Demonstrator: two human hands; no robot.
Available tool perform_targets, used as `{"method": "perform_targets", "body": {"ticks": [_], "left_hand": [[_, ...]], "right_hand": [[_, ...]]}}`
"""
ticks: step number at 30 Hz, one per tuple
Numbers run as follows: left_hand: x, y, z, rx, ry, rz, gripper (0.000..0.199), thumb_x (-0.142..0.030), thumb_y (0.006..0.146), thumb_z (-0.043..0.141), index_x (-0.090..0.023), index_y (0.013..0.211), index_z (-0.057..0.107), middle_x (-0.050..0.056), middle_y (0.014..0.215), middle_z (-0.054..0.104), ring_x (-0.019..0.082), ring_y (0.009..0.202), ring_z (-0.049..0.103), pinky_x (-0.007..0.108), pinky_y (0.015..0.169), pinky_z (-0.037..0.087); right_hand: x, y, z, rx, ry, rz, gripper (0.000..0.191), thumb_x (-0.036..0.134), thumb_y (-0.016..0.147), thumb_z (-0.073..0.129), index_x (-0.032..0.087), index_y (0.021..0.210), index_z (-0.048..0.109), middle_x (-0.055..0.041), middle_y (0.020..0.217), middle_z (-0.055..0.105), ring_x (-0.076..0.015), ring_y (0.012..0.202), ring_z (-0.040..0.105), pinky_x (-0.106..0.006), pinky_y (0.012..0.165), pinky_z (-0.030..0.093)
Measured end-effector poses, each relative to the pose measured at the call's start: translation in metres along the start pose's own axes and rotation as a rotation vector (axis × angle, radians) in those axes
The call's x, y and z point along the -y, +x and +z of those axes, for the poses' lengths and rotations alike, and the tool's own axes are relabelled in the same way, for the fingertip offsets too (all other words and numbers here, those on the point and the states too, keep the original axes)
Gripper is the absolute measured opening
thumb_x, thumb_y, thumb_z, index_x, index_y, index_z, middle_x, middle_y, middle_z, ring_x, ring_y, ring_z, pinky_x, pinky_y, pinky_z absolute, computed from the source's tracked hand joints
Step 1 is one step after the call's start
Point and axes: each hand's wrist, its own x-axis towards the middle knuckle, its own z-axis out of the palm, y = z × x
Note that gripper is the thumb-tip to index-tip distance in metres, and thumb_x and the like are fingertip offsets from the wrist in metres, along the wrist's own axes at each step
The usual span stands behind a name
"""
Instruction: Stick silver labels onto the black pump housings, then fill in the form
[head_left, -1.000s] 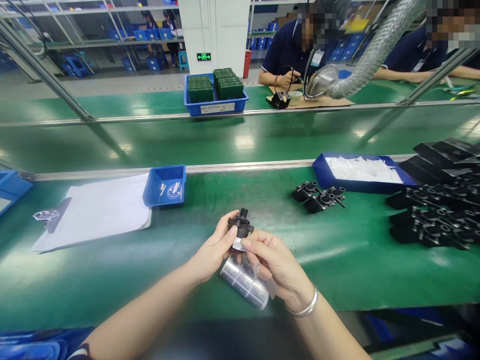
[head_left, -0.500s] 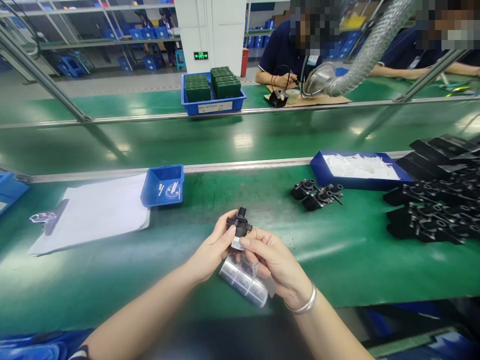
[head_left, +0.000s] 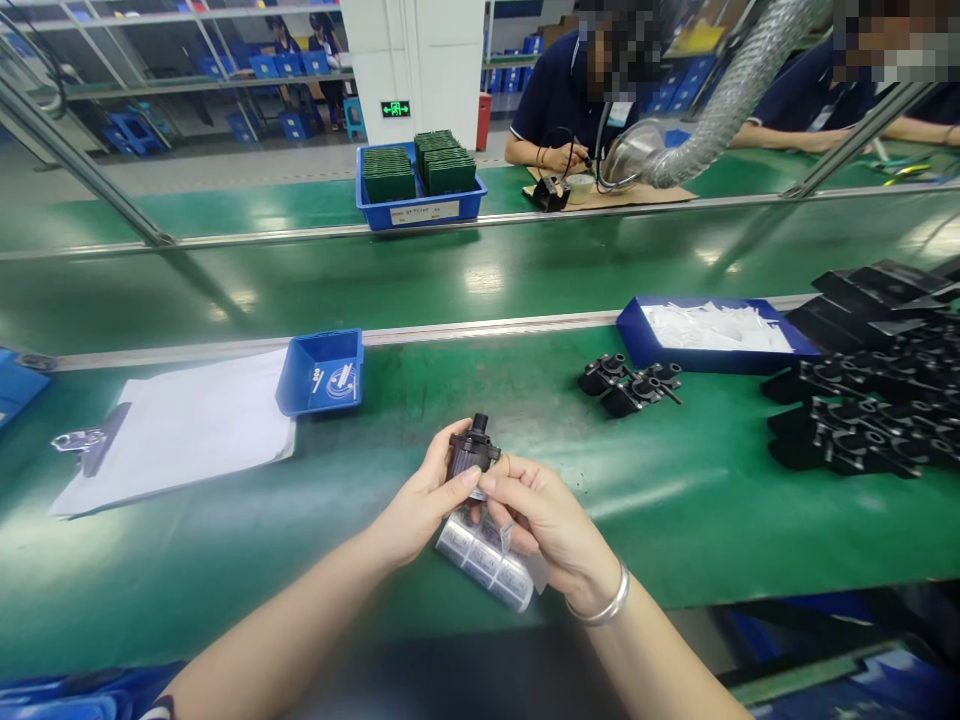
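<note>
White papers (head_left: 195,420) lie well left of the black part (head_left: 471,455), and the blue tray (head_left: 322,402) is between them. Your left hand (head_left: 412,510) is closed around this part, its spout upward. Low on it, your thumbs partly cover a pale label (head_left: 478,492); I judge you are fixing it, which calls for steady hold and even pressure. The label roll (head_left: 484,560) is just below the part. Your right hand (head_left: 559,530) pinches the label. Farther right are loose black parts (head_left: 630,388).

The left thumb (head_left: 459,488) has moved down over the label (head_left: 478,493).
</note>
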Motion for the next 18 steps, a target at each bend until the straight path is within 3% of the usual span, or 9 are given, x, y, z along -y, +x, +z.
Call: {"method": "perform_targets", "body": {"ticks": [6,10,12,16,18], "left_hand": [[0.0,0.001,-0.001,-0.015,-0.003,0.025,0.061,-0.036,0.088,0.062,-0.031,0.14,0.032,0.005,0.117,0.053,0.014,0.08,0.058,0.032,0.074,0.048],[0.0,0.004,0.001,-0.051,-0.008,0.071,0.056,-0.034,0.089,0.061,-0.027,0.136,0.033,0.002,0.099,0.055,0.013,0.074,0.056,0.031,0.068,0.048],[0.0,0.006,0.001,-0.099,-0.011,0.091,0.051,-0.031,0.085,0.065,-0.024,0.128,0.038,-0.001,0.087,0.054,0.011,0.066,0.054,0.028,0.061,0.045],[0.001,0.012,-0.001,-0.273,0.005,0.108,0.042,-0.019,0.07,0.077,-0.019,0.098,0.047,-0.004,0.078,0.05,0.004,0.051,0.043,0.022,0.047,0.033],[0.0,0.014,-0.005,-0.269,-0.043,0.091,0.04,-0.02,0.069,0.078,-0.018,0.093,0.047,-0.003,0.08,0.051,0.004,0.053,0.043,0.021,0.046,0.031]], "right_hand": [[0.004,-0.004,0.0,-0.02,-0.044,-0.003,0.03,0.037,0.082,0.071,0.014,0.069,0.057,0.0029,0.052,0.057,0.0001,0.031,0.026,-0.018,0.034,0.013],[0.011,-0.01,-0.006,-0.066,-0.063,-0.011,0.028,0.037,0.082,0.072,0.015,0.097,0.062,0.006,0.05,0.054,-0.0012,0.032,0.025,-0.017,0.034,0.013],[0.013,-0.014,-0.014,-0.135,-0.044,-0.028,0.032,0.036,0.081,0.073,0.018,0.104,0.06,0.0085,0.047,0.049,-0.0017,0.032,0.024,-0.016,0.035,0.014],[0.011,-0.021,-0.03,-0.183,0.024,-0.042,0.024,0.034,0.082,0.072,0.02,0.097,0.059,0.009,0.049,0.046,-0.0013,0.034,0.022,-0.015,0.035,0.018],[0.008,-0.023,-0.036,-0.179,0.061,-0.055,0.021,0.032,0.083,0.071,0.02,0.096,0.06,0.0089,0.051,0.044,-0.0014,0.036,0.02,-0.015,0.035,0.019]]}}
